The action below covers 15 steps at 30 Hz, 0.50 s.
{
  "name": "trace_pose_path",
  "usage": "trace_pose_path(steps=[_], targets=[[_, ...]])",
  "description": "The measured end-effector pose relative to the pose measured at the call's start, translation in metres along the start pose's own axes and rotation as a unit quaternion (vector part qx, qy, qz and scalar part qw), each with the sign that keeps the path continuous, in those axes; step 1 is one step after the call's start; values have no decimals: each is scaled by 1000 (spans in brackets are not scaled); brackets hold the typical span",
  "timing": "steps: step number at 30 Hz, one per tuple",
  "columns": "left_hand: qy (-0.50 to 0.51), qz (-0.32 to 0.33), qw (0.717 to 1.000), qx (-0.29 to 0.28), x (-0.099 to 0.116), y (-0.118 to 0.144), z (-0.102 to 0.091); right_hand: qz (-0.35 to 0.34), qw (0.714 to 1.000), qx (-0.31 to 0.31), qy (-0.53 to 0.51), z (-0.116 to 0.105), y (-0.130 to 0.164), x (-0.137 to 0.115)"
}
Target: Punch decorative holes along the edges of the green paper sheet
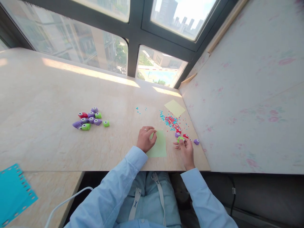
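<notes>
My left hand (pixel 146 139) rests over the left side of a pale green sheet of paper (pixel 160 147). Its thumb and index finger are pinched together near the sheet's top edge; what they hold, if anything, is too small to make out. My right hand (pixel 186 152), to the right of the sheet, grips a small green craft punch (pixel 180 139) with an eye-like disc. Close by are a purple punch (pixel 196 142), more red and purple ones, and a scatter of tiny red and blue paper bits (pixel 172 122).
A pale yellow sheet (pixel 175 108) lies behind the paper bits, near the wall (pixel 249 95). Several purple, green and red punches (pixel 91 120) are grouped at left. Blue notched paper (pixel 16 196) lies lower left, near a white cable (pixel 68 199). Windows line the back.
</notes>
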State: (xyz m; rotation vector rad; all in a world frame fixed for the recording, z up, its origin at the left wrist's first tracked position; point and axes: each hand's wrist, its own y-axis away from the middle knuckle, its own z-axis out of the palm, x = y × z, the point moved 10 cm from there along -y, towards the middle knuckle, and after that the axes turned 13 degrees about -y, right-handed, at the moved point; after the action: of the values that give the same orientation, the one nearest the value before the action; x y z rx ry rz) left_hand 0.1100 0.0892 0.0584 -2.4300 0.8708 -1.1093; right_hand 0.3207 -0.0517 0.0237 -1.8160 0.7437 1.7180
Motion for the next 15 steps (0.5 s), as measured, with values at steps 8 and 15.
trace_pose_path(steps=[8, 15], targets=[[37, -31, 997, 61, -7, 0, -15, -96, 994, -23, 45, 12, 1, -25], [37, -13, 998, 47, -1, 0, -15, -111, 993, -35, -20, 16, 0, -37]])
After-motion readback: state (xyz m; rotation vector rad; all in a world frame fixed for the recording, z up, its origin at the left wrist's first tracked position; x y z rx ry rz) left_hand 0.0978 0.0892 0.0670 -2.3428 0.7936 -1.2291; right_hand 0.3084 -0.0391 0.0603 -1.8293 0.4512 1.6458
